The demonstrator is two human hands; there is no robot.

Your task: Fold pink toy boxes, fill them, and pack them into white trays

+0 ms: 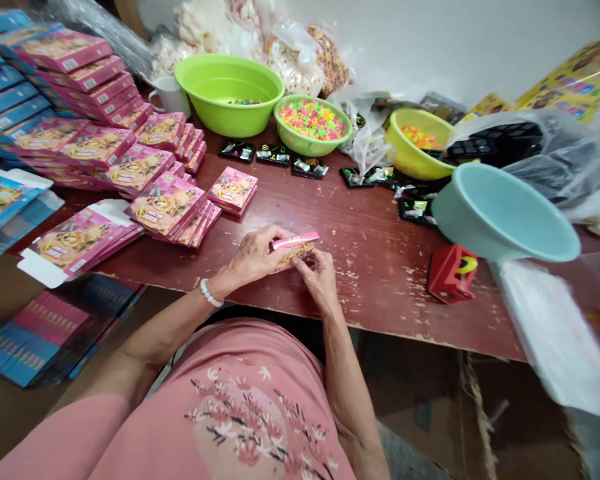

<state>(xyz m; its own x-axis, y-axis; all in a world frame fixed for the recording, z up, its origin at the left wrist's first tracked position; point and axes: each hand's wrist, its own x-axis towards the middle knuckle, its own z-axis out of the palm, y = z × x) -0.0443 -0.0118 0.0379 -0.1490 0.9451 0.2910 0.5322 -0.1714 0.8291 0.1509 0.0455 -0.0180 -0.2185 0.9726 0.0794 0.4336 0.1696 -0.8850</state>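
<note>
A small pink printed box point(300, 248) is held between my two hands, tilted above the table's front edge. My left hand point(257, 253), with a white bead bracelet at the wrist, grips the box's left end. On its lower right side, my right hand point(319, 275) pinches it between thumb and fingers. Just beyond my left hand lies a short stack of pink boxes point(233, 188). More piled pink boxes point(167, 203) stand to the left of it. Flattened pink cartons point(77, 237) with white flaps lie at the table's left front.
Along the back stand a green basin point(230, 120), a basket of colourful small pieces point(313, 123) and a yellow basin point(415, 140). Small black trays point(310, 167) lie before them. At right are a blue basin point(505, 213) and a red box point(451, 275). Blue boxes point(10, 100) are stacked far left.
</note>
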